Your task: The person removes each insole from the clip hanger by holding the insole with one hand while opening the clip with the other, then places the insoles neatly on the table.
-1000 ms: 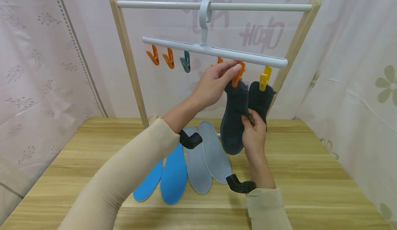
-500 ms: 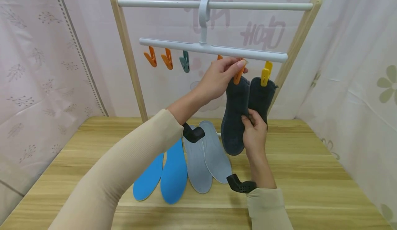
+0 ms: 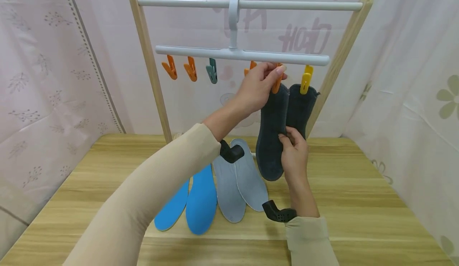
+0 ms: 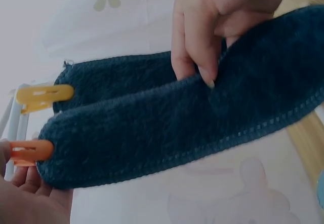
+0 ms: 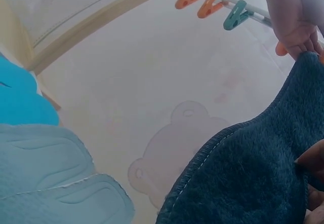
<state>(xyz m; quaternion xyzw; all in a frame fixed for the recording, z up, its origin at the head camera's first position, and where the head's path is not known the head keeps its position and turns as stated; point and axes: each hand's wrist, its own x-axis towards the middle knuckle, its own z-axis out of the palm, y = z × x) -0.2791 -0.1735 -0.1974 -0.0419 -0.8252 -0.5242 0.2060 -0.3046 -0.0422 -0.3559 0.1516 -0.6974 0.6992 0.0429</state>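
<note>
My left hand (image 3: 256, 87) pinches an orange clothespin (image 3: 277, 81) under the white hanger (image 3: 201, 52). That clothespin sits on the top end of a dark fuzzy insole (image 3: 271, 138), seen large in the left wrist view as a navy insole (image 4: 152, 127) with stitched edges. With thumb and fingers, my right hand (image 3: 295, 152) pinches the long edge of this insole near its middle. Just behind it hangs a second dark insole (image 3: 300, 104), its top in a yellow clothespin (image 3: 305, 82). Both clothespins are attached below the hanger bar.
Two orange clothespins (image 3: 191, 69) and a green clothespin (image 3: 212, 71) hang at left; another orange one is partly behind my left hand. Blue insoles (image 3: 201, 202) and grey insoles (image 3: 229, 190) lie on the wooden table (image 3: 358, 202). The rack's rail (image 3: 305, 5) carries the hanger.
The hanger has levelled, its right end rising. My left hand has risen slightly with the orange clothespin and the insole's top. My right hand has barely moved.
</note>
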